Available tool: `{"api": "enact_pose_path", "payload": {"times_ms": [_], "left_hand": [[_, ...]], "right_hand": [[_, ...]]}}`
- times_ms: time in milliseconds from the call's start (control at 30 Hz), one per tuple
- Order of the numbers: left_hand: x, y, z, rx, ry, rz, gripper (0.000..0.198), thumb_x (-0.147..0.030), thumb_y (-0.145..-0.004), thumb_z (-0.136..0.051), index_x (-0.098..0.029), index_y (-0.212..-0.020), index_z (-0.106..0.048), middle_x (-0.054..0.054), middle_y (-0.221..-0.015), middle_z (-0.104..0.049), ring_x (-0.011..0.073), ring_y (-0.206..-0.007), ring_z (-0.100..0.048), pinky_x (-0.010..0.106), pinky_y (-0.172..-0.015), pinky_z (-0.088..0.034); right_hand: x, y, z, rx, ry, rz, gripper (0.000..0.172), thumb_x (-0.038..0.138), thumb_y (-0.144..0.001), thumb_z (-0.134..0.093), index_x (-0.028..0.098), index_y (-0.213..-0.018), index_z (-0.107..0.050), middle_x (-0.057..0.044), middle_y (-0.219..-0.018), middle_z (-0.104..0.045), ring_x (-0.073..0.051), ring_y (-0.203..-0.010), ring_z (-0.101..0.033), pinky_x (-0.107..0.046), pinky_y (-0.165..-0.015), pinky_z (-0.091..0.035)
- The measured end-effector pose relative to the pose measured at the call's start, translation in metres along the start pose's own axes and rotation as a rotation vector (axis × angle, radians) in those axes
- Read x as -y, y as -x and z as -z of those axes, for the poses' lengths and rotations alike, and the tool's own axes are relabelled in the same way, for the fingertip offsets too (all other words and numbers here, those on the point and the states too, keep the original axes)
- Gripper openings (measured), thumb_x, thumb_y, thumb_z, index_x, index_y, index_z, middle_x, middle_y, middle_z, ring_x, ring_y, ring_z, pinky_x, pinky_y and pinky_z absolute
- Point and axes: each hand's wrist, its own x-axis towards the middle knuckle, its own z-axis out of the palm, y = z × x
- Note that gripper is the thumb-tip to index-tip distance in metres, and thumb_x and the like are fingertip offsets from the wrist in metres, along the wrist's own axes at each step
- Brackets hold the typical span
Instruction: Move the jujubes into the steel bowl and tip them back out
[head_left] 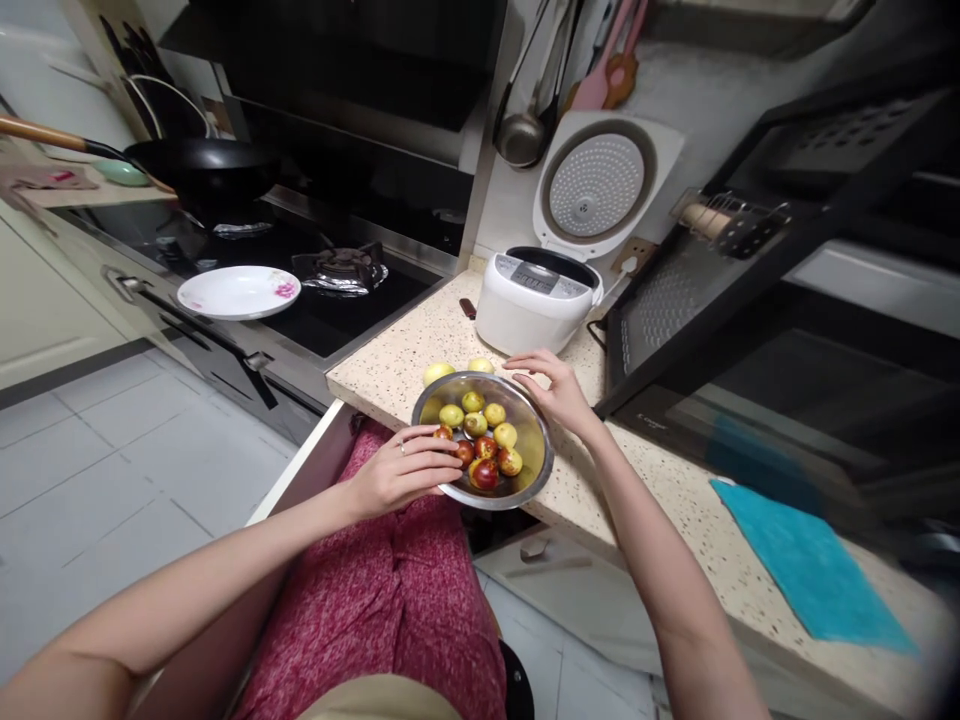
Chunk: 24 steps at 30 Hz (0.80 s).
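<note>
A steel bowl (545, 482) rests at the counter's front edge and juts out over it. Several jujubes lie inside, some yellow-green (495, 414), others red-brown (484, 474). Over the bowl's left rim my left hand (401, 468) stretches its fingers, the tips at the reddish jujubes; whether it grips one cannot be seen. My right hand (553, 392) hovers by the far right rim, fingers apart and holding nothing visible. Behind the bowl, two yellow-green jujubes (437, 373) sit on the counter, one of them (481, 365) near my right fingertips.
A white rice cooker (529, 310) stands behind the bowl with its lid raised. To the left, a flowered plate (238, 292) lies on the gas stove, beyond it a black wok (202, 165). On the right are a dark oven (750, 370) and a turquoise cloth (814, 565).
</note>
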Motion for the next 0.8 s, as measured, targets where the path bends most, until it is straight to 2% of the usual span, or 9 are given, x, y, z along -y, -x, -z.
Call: {"api": "enact_pose_path", "payload": {"times_ms": [133, 267, 367, 467, 533, 633, 700, 800], "left_hand": [[-0.001, -0.003, 0.004, 0.03, -0.005, -0.011, 0.027, -0.025, -0.11, -0.045, -0.016, -0.121, -0.068, 0.006, -0.112, -0.081, 0.0167, -0.122, -0.071, 0.039, -0.118, -0.047], [0.0, 0.001, -0.001, 0.0, -0.009, -0.007, 0.029, -0.027, -0.111, -0.044, -0.016, -0.121, -0.069, 0.006, -0.112, -0.081, 0.0166, -0.122, -0.071, 0.039, -0.118, -0.047], [0.001, 0.003, -0.005, -0.022, -0.001, -0.002, 0.029, -0.03, -0.111, -0.046, -0.017, -0.121, -0.068, 0.006, -0.111, -0.081, 0.0166, -0.123, -0.07, 0.039, -0.118, -0.047], [0.001, 0.001, -0.004, -0.042, 0.0, -0.016, 0.029, -0.031, -0.11, -0.047, -0.015, -0.119, -0.069, 0.007, -0.108, -0.081, 0.0164, -0.121, -0.071, 0.038, -0.118, -0.047], [0.0, -0.002, -0.001, -0.026, -0.01, -0.017, 0.028, -0.03, -0.11, -0.047, -0.014, -0.117, -0.07, 0.007, -0.107, -0.081, 0.0162, -0.119, -0.071, 0.037, -0.117, -0.047], [-0.001, -0.005, 0.002, 0.006, -0.019, -0.015, 0.029, -0.03, -0.11, -0.047, -0.014, -0.115, -0.071, 0.007, -0.106, -0.081, 0.0163, -0.118, -0.072, 0.036, -0.117, -0.048], [0.0, -0.003, 0.001, -0.012, -0.011, -0.021, 0.031, -0.03, -0.11, -0.045, -0.014, -0.115, -0.071, 0.007, -0.104, -0.081, 0.0164, -0.118, -0.072, 0.036, -0.117, -0.048], [0.001, -0.001, -0.001, -0.035, 0.0, -0.018, 0.032, -0.03, -0.111, -0.045, -0.014, -0.116, -0.071, 0.007, -0.104, -0.081, 0.0167, -0.118, -0.071, 0.037, -0.118, -0.047]], "right_hand": [[-0.024, -0.02, 0.008, 0.151, 0.112, 0.012, 0.032, 0.035, -0.101, -0.06, 0.025, -0.129, -0.072, -0.012, -0.126, -0.069, -0.031, -0.118, -0.065, -0.051, -0.106, -0.052], [-0.04, -0.038, 0.002, 0.338, 0.107, 0.075, 0.05, 0.04, -0.102, -0.06, 0.028, -0.149, -0.056, -0.013, -0.146, -0.058, -0.032, -0.135, -0.056, -0.054, -0.116, -0.044], [-0.049, -0.048, -0.007, 0.449, 0.053, 0.112, 0.049, 0.035, -0.102, -0.058, 0.028, -0.151, -0.054, -0.013, -0.152, -0.054, -0.03, -0.142, -0.05, -0.053, -0.12, -0.039], [-0.055, -0.056, -0.016, 0.541, -0.017, 0.127, 0.044, 0.027, -0.1, -0.058, 0.026, -0.144, -0.062, -0.014, -0.152, -0.055, -0.029, -0.143, -0.051, -0.052, -0.119, -0.04], [-0.058, -0.059, -0.02, 0.568, -0.052, 0.098, 0.041, 0.025, -0.097, -0.061, 0.022, -0.137, -0.067, -0.016, -0.147, -0.06, -0.03, -0.136, -0.057, -0.051, -0.114, -0.046], [-0.061, -0.06, -0.025, 0.548, -0.056, 0.009, 0.041, 0.026, -0.09, -0.068, 0.017, -0.13, -0.069, -0.016, -0.133, -0.068, -0.029, -0.119, -0.066, -0.044, -0.097, -0.055], [-0.061, -0.059, -0.025, 0.511, -0.035, -0.02, 0.041, 0.028, -0.087, -0.07, 0.016, -0.126, -0.07, -0.015, -0.125, -0.072, -0.029, -0.11, -0.068, -0.041, -0.089, -0.057], [-0.055, -0.061, -0.017, 0.43, -0.008, 0.005, 0.041, 0.035, -0.087, -0.072, 0.015, -0.122, -0.07, -0.014, -0.122, -0.072, -0.029, -0.105, -0.067, -0.04, -0.086, -0.055]]}}
